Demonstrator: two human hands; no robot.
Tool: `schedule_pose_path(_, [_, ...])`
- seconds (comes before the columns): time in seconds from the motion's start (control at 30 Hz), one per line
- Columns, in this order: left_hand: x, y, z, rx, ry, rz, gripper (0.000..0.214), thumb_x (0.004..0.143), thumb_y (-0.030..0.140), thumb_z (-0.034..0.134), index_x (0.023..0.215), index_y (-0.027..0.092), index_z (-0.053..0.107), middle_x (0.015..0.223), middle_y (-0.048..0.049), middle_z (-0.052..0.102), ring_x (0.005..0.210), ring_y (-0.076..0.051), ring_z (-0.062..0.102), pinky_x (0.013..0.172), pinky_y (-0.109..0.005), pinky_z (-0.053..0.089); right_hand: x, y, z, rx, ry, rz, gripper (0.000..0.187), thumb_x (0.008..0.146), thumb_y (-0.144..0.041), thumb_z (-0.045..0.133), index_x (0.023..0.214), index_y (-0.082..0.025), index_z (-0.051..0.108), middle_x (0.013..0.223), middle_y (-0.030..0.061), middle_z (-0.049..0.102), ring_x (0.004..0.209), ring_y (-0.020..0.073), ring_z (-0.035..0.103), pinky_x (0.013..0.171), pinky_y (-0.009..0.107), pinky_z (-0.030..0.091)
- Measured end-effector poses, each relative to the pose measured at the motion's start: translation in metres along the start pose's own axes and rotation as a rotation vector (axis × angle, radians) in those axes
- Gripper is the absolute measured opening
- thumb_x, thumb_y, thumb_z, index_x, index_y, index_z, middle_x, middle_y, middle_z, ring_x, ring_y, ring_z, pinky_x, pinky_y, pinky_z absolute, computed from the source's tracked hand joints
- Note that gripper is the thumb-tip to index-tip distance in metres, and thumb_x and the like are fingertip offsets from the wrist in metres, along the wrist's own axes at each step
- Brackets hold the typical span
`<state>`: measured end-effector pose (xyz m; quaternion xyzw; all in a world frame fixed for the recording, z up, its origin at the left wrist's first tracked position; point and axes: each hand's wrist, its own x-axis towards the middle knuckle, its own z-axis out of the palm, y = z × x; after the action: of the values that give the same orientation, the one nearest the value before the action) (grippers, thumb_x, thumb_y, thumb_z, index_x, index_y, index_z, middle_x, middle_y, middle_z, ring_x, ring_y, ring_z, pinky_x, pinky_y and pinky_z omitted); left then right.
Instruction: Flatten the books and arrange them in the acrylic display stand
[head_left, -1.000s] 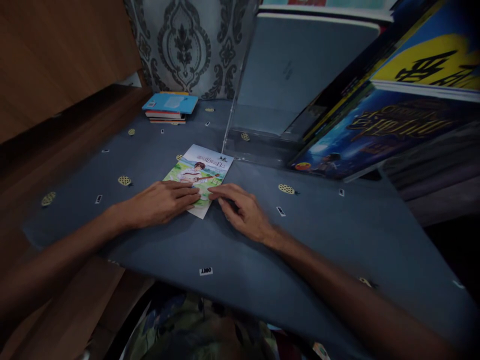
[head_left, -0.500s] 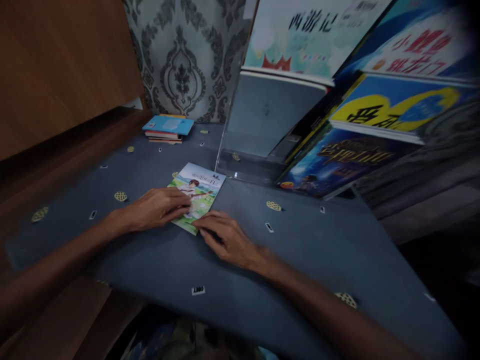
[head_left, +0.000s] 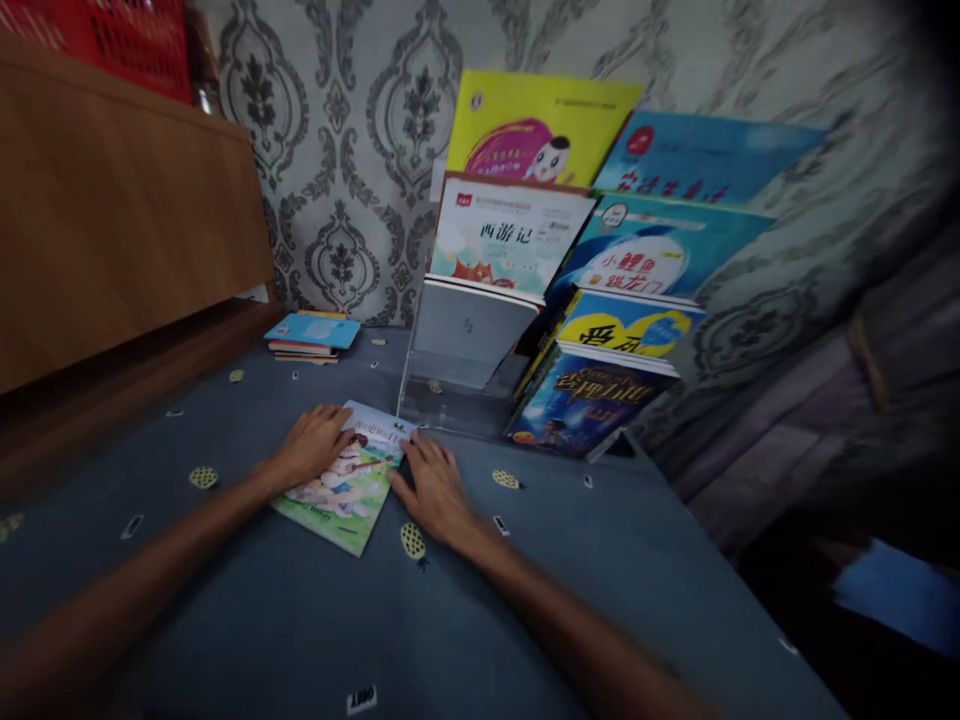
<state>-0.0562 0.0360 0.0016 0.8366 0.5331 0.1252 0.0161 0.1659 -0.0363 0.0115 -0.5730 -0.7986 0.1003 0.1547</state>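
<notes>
A thin paperback with a cartoon guitar player on its green and white cover lies flat on the dark tabletop. My left hand rests over its left side, fingers stretched flat on the cover. At the opposite edge, near the far right corner, my right hand touches the book with its fingertips, fingers extended and thumb apart. Just beyond is a clear display rack with a grey-covered book in its left column. A dark blue book stands in front in the right column.
A small stack of books lies at the back left, beside a wooden cabinet. Higher tiers of the rack hold a yellow book and several others. A red basket sits on the cabinet. Patterned wallpaper covers the wall behind.
My view has tilted up, showing the rack's upper tiers. Both hands have moved from the book's near half toward its far end, uncovering more of the cover.
</notes>
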Motion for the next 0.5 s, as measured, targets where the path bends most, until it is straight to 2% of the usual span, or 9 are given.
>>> schedule_pose_path(0.17, [0.0,-0.007,0.009,-0.121,0.064,-0.035,0.046,0.098,0.039,0.04,0.134,0.015,0.058,0.133,-0.0176,0.064,0.127,-0.033,0.056,0.106,-0.051,0.042,-0.023,-0.023,0.005,-0.023,-0.053,-0.021,0.06,0.097,-0.045,0.054,0.147,-0.014,0.046,0.158,0.0232,0.039,0.15,0.0375,0.03,0.12,0.06,0.025])
schedule_pose_path(0.33, [-0.001,-0.014,0.009,-0.276,0.1,-0.051,0.048,0.092,0.038,0.044,0.133,0.016,0.059,0.132,-0.0168,0.065,0.124,-0.033,0.058,0.106,-0.05,0.043,-0.031,-0.036,0.0,0.012,-0.134,-0.013,0.067,0.095,-0.048,0.057,0.149,-0.011,0.044,0.161,0.0277,0.03,0.153,0.0414,0.019,0.121,0.064,0.019])
schedule_pose_path(0.4, [-0.001,-0.017,0.006,-0.399,0.115,-0.072,0.051,0.089,0.04,0.047,0.131,0.016,0.06,0.126,-0.0158,0.068,0.117,-0.033,0.062,0.104,-0.049,0.045,-0.031,-0.037,-0.002,0.011,-0.148,-0.008,0.068,0.095,-0.048,0.057,0.15,-0.01,0.043,0.161,0.0273,0.029,0.153,0.0408,0.018,0.122,0.063,0.017])
schedule_pose_path(0.5, [0.002,-0.022,0.004,-0.718,0.156,-0.111,0.053,0.08,0.046,0.056,0.123,0.016,0.064,0.118,-0.0143,0.072,0.108,-0.031,0.067,0.098,-0.045,0.05,-0.031,-0.036,-0.001,0.025,-0.132,-0.014,0.067,0.095,-0.049,0.056,0.15,-0.012,0.044,0.161,0.0259,0.029,0.153,0.0402,0.018,0.122,0.065,0.017])
